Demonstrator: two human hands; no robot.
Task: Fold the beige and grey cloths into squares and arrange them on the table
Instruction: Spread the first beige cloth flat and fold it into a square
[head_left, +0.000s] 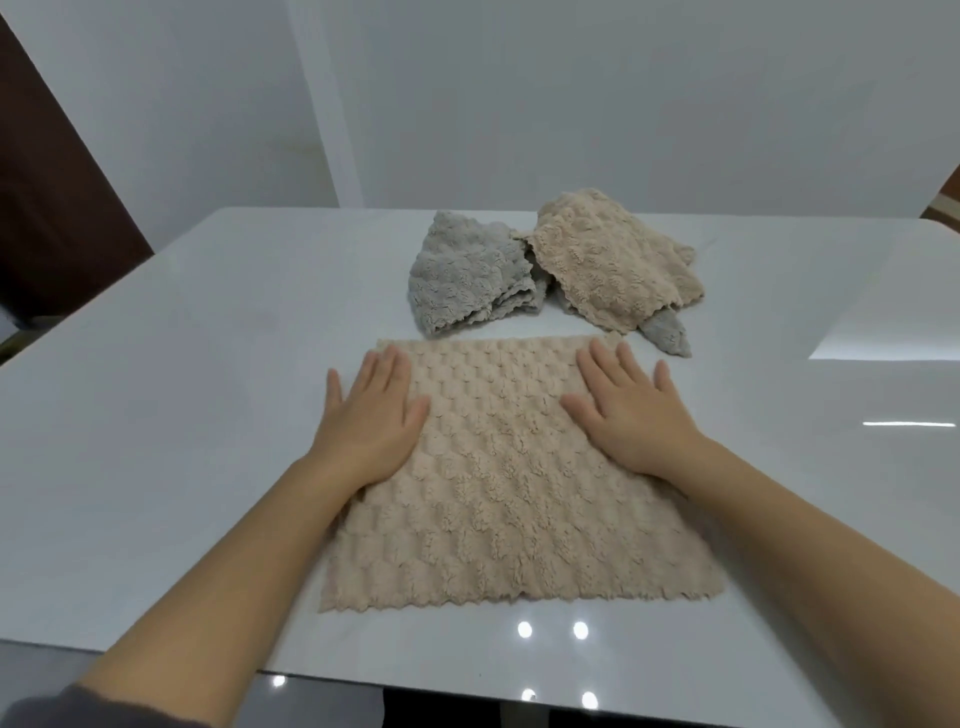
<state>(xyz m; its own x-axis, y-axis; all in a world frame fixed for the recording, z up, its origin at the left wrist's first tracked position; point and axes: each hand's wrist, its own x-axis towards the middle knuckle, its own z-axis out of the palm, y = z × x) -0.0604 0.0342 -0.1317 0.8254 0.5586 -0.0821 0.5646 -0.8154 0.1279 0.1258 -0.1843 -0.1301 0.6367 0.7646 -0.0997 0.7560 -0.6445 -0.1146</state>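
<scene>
While both hands press flat on it, the flat beige cloth (519, 493) lies spread on the white surface (182, 415) directly in front of the person, close to the near edge. It looks nearly square, so no long axis can be told. Its sides run roughly parallel to the surface's edges, its scalloped hem faces the person, and a smoother edge lies on the far side. The left hand (371, 410) rests palm down on the cloth's far left part, its outer fingers reaching past the cloth's side onto the surface. The right hand (631, 410) rests palm down on the far right part. Neither has a grip on anything: the fingers are straight and spread. Beyond the flat cloth, well toward the middle of the surface, a grey cloth (467, 275) lies crumpled. Touching its right side is a second beige cloth (618, 260), loosely bunched. A grey corner (667, 332) pokes out from under that one; whether it belongs to the same grey cloth cannot be told. A grey sleeve (78, 706) shows at the lower left.
</scene>
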